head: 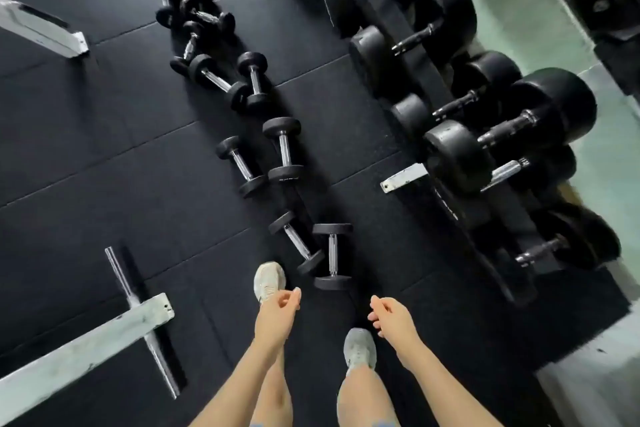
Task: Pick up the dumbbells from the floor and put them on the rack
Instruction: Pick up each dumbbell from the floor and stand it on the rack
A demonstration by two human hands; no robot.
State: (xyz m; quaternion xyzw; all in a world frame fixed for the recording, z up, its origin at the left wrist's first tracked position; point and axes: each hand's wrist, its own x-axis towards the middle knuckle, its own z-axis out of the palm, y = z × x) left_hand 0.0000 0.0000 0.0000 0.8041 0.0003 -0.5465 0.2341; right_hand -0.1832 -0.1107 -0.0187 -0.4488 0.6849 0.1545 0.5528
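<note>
Dumbbells (284, 149) lie scattered on the floor (104, 149), in a loose line from the upper left of the frame down to the lower middle. Small ones crowd together at the far end of the line, some touching or crossing. Lower down they sit mostly in pairs. The nearest dumbbell (332, 255) rests just above the person's feet, with a slanted dumbbell (297, 242) beside it, their lower ends touching or nearly so.

The rack (450, 215) fills the right of the frame, running from the top centre to the lower right. It holds large black dumbbells (502, 135) side by side on its tiers, handles lying across the rails. At least one more sits on a lower tier in the lower right. A white rack foot (403, 177) juts out onto the floor at middle right.

The left hand (277, 305) and the right hand (391, 317) hang at the lower middle of the frame, above the light shoes (360, 347). Each grip is loose, fingers softly curled and holding nothing. Neither hand touches a dumbbell.

White bench frames (86, 347) stand at the lower left and upper left of the frame, well apart from the line of dumbbells.
</note>
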